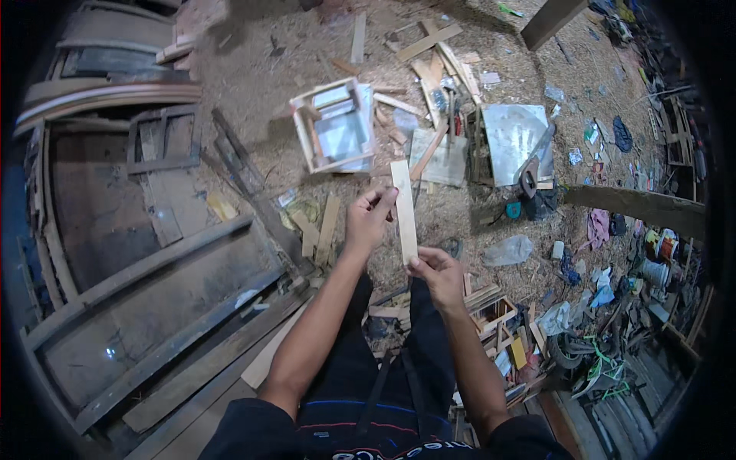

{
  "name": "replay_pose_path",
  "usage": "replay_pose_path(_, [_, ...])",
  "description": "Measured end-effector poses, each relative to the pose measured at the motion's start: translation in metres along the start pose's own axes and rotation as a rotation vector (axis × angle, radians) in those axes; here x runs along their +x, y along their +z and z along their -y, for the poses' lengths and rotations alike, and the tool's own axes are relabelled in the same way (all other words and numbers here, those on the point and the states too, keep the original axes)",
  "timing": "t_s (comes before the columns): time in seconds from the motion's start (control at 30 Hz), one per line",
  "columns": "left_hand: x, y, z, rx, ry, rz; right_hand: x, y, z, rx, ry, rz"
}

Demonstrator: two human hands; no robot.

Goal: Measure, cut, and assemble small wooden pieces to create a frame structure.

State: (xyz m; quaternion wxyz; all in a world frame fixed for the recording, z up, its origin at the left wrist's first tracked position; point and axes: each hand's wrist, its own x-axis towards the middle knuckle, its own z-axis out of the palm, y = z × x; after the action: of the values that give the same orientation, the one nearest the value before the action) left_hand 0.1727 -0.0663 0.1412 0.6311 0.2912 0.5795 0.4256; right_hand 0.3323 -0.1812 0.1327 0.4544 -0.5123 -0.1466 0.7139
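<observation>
A narrow, pale strip of wood (403,218) is held up in front of me, its length running away from my body. My left hand (372,213) pinches its left edge around the middle. At the near end, the fingers of my right hand (437,274) close on the strip. Beyond the strip, a small wooden frame box (305,143) with a see-through, glass-like middle sits on the ground. Flat glassy sheets (438,157) lie to the right of that box.
Old panelled wooden doors (153,284) fill the left side. A handsaw (529,178) rests by a pale sheet (515,138). Loose wood offcuts (431,42) lie at the far side. Wooden posts (636,208) stand at right, near scattered rags and plastic. Wood scraps and a small box (492,314) lie near right.
</observation>
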Motion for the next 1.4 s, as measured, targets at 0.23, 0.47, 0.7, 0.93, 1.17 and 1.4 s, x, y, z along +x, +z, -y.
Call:
replay_pose_path(0.23, [-0.020, -0.100, 0.027, 0.097, 0.004, -0.078, -0.008, 0.073, -0.081, -0.050, -0.028, -0.095])
replay_pose_path(0.47, [-0.006, -0.161, 0.101, -0.041, -0.111, -0.168, 0.038, 0.074, -0.139, -0.055, 0.145, -0.292])
replay_pose_path(0.7, [0.087, -0.205, 0.167, 0.296, 0.007, -0.175, 0.207, 0.096, -0.152, -0.092, 0.074, -0.245])
replay_pose_path(0.93, [0.160, -0.208, 0.153, 0.198, 0.014, 0.056, 0.285, 0.111, -0.159, 0.273, 0.028, -0.190])
replay_pose_path(1.17, [0.181, -0.202, 0.148, 0.445, 0.282, 0.059, 0.320, 0.085, -0.176, 0.142, -0.016, -0.191])
replay_pose_path(1.4, [0.191, -0.225, 0.137, 0.737, 0.390, 0.144, 0.317, 0.093, -0.173, -0.325, -0.219, -0.149])
